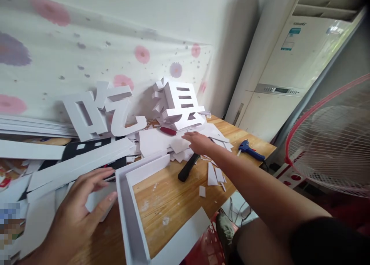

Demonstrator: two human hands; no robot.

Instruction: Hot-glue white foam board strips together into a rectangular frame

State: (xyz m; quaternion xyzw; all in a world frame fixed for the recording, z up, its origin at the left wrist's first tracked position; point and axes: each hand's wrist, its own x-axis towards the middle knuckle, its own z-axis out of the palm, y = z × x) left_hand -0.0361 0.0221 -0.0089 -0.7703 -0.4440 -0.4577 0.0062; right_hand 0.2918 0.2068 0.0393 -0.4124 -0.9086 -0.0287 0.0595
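Observation:
My left hand rests with fingers spread on the left outer wall of a white foam-board frame lying on the wooden table. My right hand reaches far across the table, palm down, onto a pile of white foam scraps; whether it grips one I cannot tell. A black tool handle lies just below that hand. A red-handled cutter sits on the scraps to its left.
Two large white foam characters lean against the flowered wall cloth. A blue glue gun lies near the table's right edge. White strips pile up at left. A pink fan and an air conditioner stand at right.

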